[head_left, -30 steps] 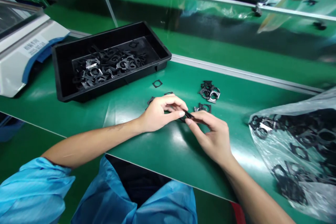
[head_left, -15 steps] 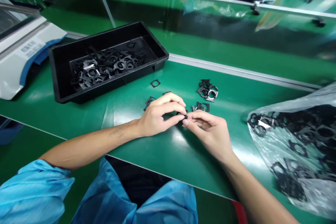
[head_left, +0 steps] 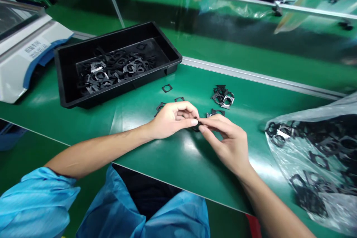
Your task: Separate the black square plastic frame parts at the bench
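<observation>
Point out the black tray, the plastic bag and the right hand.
black tray (head_left: 122, 84): head view, on its front wall.
plastic bag (head_left: 340, 212): head view, on its clear film, lower right.
right hand (head_left: 228, 143): head view, on the back of the hand.

The worktop (head_left: 192, 81) is glossy green, edged by a silver rail (head_left: 251, 76). The tray (head_left: 111, 90) is black, and the frames (head_left: 223, 96) heaped in it and scattered nearby are black, some showing silver metal faces; the frame (head_left: 196, 126) between the left hand (head_left: 173, 119) and right hand (head_left: 227, 141) is black too. The sleeve (head_left: 36, 200) is light blue, the clear bag (head_left: 331, 208) shows black frames inside, and the white machine (head_left: 25, 54) has blue trim.
</observation>
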### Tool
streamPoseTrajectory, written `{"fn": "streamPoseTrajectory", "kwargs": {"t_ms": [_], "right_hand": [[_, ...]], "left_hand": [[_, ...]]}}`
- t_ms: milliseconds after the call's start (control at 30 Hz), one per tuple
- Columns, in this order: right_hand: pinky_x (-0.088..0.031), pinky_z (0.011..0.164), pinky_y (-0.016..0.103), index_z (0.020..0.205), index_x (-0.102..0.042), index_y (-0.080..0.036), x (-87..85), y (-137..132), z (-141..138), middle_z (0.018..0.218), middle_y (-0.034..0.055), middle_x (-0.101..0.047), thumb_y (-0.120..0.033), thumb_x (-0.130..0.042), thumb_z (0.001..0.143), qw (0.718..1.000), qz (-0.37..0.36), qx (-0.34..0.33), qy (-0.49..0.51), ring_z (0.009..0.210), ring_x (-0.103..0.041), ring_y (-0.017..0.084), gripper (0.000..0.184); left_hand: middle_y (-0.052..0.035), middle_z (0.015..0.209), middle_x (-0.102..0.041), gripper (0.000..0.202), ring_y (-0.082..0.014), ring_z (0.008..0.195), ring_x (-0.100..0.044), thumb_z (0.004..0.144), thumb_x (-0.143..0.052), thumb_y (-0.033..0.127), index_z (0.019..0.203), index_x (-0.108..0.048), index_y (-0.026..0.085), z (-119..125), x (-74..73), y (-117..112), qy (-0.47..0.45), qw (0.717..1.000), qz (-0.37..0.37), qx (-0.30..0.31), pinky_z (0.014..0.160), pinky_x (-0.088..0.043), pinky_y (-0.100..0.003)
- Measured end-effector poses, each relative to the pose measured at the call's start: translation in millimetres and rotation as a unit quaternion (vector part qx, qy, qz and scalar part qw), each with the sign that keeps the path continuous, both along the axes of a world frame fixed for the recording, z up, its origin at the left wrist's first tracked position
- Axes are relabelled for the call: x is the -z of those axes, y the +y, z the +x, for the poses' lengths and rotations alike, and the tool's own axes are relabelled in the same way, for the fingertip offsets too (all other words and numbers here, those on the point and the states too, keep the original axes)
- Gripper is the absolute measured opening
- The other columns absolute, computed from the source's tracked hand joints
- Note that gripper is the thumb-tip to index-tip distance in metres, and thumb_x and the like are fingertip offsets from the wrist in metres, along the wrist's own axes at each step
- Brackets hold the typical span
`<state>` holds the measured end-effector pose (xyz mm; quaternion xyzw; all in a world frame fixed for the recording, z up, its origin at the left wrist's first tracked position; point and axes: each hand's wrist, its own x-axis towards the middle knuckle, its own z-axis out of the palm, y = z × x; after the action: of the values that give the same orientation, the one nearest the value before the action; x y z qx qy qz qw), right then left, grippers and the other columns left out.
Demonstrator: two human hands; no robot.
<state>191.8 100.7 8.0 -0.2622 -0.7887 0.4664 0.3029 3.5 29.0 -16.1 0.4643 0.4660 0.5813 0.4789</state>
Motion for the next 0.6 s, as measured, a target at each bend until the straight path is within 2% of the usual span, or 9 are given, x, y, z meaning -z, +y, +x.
{"fn": "streamPoseTrajectory", "kwargs": {"t_ms": [100, 200, 267, 433, 533, 600], "right_hand": [[-0.063, 0.073, 0.032, 0.104, -0.080, -0.023, -3.0, 2.2, 0.6, 0.086, 0.0050, -0.076, -0.041, -0.078, 0.086, 0.990, -0.141, 0.001, 0.021, 0.073, -0.072, 0.018, 0.025], [-0.065, 0.078, 0.033, 0.104, -0.079, -0.022, -4.4, 2.7, 0.7, 0.089, 0.0056, -0.077, -0.043, -0.082, 0.082, 0.982, -0.186, -0.002, 0.030, 0.076, -0.074, 0.018, 0.030], [-0.065, 0.078, 0.033, 0.102, -0.079, -0.022, -4.3, 1.2, 0.4, 0.093, 0.0061, -0.078, -0.042, -0.082, 0.082, 0.986, -0.166, -0.001, 0.031, 0.078, -0.074, 0.018, 0.028], [-0.066, 0.078, 0.033, 0.093, -0.080, -0.023, -4.0, -3.8, 0.1, 0.089, 0.0056, -0.078, -0.037, -0.078, 0.086, 0.998, -0.044, 0.031, 0.010, 0.076, -0.074, 0.019, 0.016], [-0.066, 0.076, 0.033, 0.090, -0.079, -0.023, -3.9, -3.5, 0.5, 0.090, 0.0049, -0.079, -0.039, -0.077, 0.087, 0.997, -0.040, 0.063, 0.019, 0.075, -0.075, 0.019, 0.016], [-0.066, 0.074, 0.032, 0.090, -0.079, -0.023, -3.5, -2.6, 1.0, 0.089, 0.0047, -0.079, -0.039, -0.077, 0.087, 0.995, -0.048, 0.080, 0.024, 0.074, -0.076, 0.020, 0.016]], "left_hand": [[-0.0009, 0.077, -0.068, 0.031, -0.0117, 0.066, -0.070, 0.077, -0.086, 0.036, 0.088, -0.067, 0.014, -2.4, 0.0, 2.6, -0.081, 0.995, -0.052, -0.004, 0.066, -0.060, -0.024], [0.0005, 0.076, -0.068, 0.035, -0.0112, 0.063, -0.071, 0.074, -0.088, 0.035, 0.091, -0.066, 0.014, -4.3, -0.9, 4.1, -0.119, 0.989, -0.085, -0.010, 0.063, -0.060, -0.023], [0.0016, 0.075, -0.067, 0.035, -0.0108, 0.061, -0.071, 0.072, -0.089, 0.034, 0.089, -0.064, 0.015, -4.7, -1.7, 4.3, -0.124, 0.988, -0.097, -0.009, 0.061, -0.060, -0.022], [0.0013, 0.072, -0.068, 0.033, -0.0114, 0.060, -0.071, 0.075, -0.087, 0.036, 0.085, -0.065, 0.014, -3.9, -1.1, 4.5, -0.109, 0.987, -0.115, 0.012, 0.061, -0.061, -0.023], [-0.0023, 0.075, -0.072, 0.024, -0.0134, 0.065, -0.074, 0.084, -0.077, 0.036, 0.090, -0.070, 0.014, -3.5, 1.0, 4.7, -0.093, 0.989, -0.113, 0.025, 0.064, -0.061, -0.024], [-0.0031, 0.076, -0.074, 0.016, -0.0140, 0.068, -0.075, 0.087, -0.072, 0.029, 0.093, -0.072, 0.015, -3.2, 2.5, 4.6, -0.079, 0.991, -0.105, 0.025, 0.065, -0.061, -0.024]]}}
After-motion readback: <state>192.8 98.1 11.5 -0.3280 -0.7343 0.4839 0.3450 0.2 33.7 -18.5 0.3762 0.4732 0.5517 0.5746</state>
